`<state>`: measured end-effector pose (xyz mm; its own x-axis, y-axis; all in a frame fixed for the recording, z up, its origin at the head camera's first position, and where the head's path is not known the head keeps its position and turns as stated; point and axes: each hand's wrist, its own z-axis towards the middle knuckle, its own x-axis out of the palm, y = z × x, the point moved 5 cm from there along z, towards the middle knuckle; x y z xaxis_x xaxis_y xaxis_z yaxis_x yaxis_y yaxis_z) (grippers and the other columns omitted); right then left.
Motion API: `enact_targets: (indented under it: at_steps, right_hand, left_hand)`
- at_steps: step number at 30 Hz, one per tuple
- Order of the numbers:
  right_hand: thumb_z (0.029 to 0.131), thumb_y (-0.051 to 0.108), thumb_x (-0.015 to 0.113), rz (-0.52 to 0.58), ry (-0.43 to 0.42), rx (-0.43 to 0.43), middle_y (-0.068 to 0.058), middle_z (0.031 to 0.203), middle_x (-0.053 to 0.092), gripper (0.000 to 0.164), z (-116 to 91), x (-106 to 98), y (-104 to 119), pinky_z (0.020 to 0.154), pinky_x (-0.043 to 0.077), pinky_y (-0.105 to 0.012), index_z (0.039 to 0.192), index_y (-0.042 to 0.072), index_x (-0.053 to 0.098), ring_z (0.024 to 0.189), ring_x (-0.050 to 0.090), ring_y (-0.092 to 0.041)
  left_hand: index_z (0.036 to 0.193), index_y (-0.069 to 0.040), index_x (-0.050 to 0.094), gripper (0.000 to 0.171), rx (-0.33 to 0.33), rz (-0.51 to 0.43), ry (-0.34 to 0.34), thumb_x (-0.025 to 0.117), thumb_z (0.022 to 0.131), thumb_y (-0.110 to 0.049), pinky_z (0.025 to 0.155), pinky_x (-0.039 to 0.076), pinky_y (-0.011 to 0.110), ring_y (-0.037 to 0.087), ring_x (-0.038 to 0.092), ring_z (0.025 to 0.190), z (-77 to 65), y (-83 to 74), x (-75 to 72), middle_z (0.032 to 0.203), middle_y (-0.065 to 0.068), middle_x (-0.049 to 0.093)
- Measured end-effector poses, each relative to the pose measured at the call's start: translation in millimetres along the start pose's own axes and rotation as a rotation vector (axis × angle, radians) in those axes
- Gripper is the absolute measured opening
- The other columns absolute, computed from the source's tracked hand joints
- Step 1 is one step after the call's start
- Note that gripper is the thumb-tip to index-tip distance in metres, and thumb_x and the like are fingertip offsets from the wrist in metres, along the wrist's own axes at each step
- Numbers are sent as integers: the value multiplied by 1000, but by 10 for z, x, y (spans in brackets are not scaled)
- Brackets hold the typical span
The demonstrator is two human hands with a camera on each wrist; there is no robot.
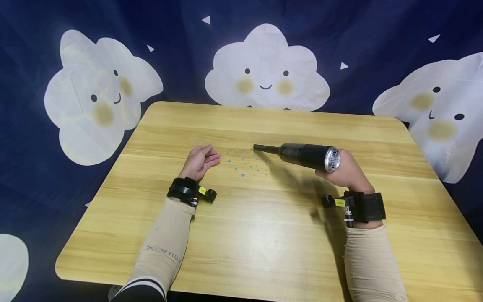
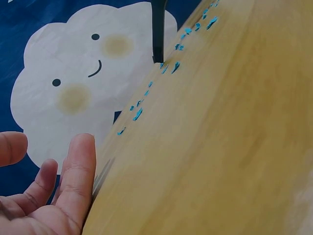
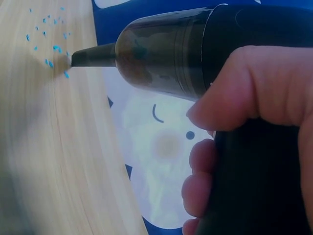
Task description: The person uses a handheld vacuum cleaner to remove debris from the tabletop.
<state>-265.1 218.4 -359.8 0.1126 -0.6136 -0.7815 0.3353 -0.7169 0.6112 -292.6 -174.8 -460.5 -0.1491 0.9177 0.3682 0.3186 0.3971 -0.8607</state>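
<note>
My right hand (image 1: 345, 170) grips a black handheld vacuum cleaner (image 1: 307, 155) by its handle, fingers wrapped round it in the right wrist view. The vacuum's narrow flat nozzle (image 3: 93, 56) points left, its tip close over the scattered blue scraps (image 1: 243, 159). Through the smoky clear dust cup (image 3: 156, 54) a little blue and brown shows inside. On the table to the left of the scraps rests my left hand (image 1: 200, 161), its side down, holding nothing. Its fingers (image 2: 78, 171) are loosely bent and apart from the scraps.
A wood-grain table (image 1: 241, 235) with rounded corners lies under both arms. Behind it hangs a dark blue curtain (image 1: 181, 63) printed with smiling white clouds. Each wrist wears a black strap (image 1: 183, 188) with a small camera sticking out inward.
</note>
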Motion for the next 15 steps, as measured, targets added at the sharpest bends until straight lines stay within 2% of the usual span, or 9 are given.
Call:
enact_targets:
  at_steps: [15]
  right_hand:
    - [68, 7, 79, -14, -1, -17, -20, 82, 66, 35, -7, 7, 42, 64, 48, -43, 95, -6, 63, 70, 57, -28]
  left_hand:
    - [132, 6, 34, 41, -2, 2, 2, 44, 102, -20, 88, 54, 29, 22, 59, 96, -12, 1, 12, 110, 14, 49]
